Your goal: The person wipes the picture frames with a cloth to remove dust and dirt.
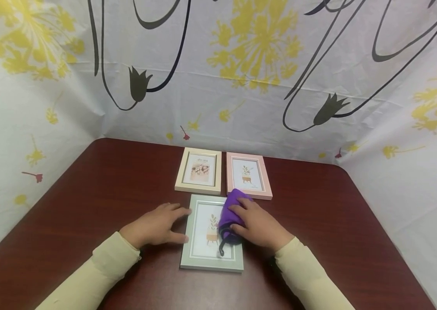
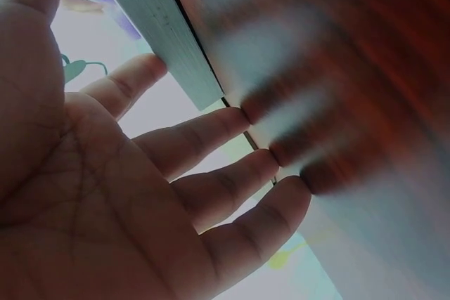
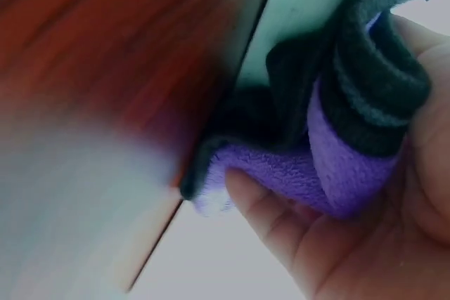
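A pale green picture frame (image 1: 193, 254) lies flat on the dark red table, a potted-plant print behind its pane. My left hand (image 1: 155, 224) is at the frame's left edge, thumb and fingertips touching or very near it; in the left wrist view its fingers (image 2: 197, 142) are spread and only slightly bent. With my right hand (image 1: 259, 221) I grip a bunched purple cloth (image 1: 231, 211) with a dark border against the frame's right side. The right wrist view shows the cloth (image 3: 274, 173) folded in the palm, fingers curled round it and partly hidden.
Behind the green frame lie a cream picture frame (image 1: 179, 183) with a blossom print and a pink picture frame (image 1: 266, 183) with a plant print. A white patterned sheet (image 1: 203, 90) hangs along the back and both sides of the table (image 1: 125, 181).
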Available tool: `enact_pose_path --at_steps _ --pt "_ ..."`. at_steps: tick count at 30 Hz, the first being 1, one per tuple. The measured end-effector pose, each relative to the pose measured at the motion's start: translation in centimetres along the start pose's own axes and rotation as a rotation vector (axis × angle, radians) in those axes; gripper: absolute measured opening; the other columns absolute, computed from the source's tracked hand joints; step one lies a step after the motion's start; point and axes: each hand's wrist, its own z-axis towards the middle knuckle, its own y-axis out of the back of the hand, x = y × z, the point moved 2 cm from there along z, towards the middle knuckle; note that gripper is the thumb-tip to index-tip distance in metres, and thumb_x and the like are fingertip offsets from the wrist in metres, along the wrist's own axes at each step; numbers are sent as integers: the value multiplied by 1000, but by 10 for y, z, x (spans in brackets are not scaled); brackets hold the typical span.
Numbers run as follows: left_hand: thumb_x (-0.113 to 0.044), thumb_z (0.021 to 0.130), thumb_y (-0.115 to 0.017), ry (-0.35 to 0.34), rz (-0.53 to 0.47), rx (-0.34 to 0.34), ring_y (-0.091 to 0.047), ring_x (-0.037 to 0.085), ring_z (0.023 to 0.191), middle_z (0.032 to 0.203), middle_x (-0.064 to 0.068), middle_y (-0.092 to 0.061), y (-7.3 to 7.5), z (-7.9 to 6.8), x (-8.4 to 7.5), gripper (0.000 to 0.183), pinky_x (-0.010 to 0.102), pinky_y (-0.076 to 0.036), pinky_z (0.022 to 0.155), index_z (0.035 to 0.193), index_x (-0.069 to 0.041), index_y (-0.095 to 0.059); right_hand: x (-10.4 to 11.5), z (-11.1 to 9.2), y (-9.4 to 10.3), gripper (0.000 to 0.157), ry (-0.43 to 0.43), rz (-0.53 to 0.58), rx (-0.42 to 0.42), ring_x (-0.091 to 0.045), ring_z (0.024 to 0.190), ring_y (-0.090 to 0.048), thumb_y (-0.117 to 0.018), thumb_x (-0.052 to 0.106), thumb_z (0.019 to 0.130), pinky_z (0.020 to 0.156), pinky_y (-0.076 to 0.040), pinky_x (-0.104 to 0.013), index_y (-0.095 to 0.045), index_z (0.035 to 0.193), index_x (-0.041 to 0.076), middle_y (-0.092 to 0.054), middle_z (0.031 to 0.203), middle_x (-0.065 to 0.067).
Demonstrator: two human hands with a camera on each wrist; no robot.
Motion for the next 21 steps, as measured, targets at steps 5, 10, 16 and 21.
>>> enact_pose_path --at_steps 5,10,16,21 --pt "-49 83 -77 3 1 4 -36 42 139 149 23 -42 0 1 1 74 56 -35 108 145 -17 -52 13 -5 6 43 39 -77 -10 -23 94 -56 -73 37 88 80 -53 -41 -66 124 14 -56 114 -9" --pt "-50 83 -77 5 4 3 -35 41 140 150 22 -42 0 1 0 74 56 -34 110 145 -17 -52 26 -12 13 42 63 -105 33 -20 91 -53 -77 38 83 75 -51 -37 -68 117 16 -54 107 -5" --pt "-48 83 -77 1 -8 -1 -34 43 139 149 23 -42 1 0 0 73 57 -33 109 144 -16 -53 36 -18 19 42 69 -81 91 -17 88 -49 -79 36 78 69 -47 -31 -67 115 19 -52 104 -1" --pt "-48 83 -77 -6 -13 -1 -34 43 140 150 24 -41 1 -1 -1 73 57 -33 110 145 -16 -52 38 -21 21 44 73 -73 112 -16 89 -47 -78 35 76 69 -46 -29 -67 116 20 -51 105 0"
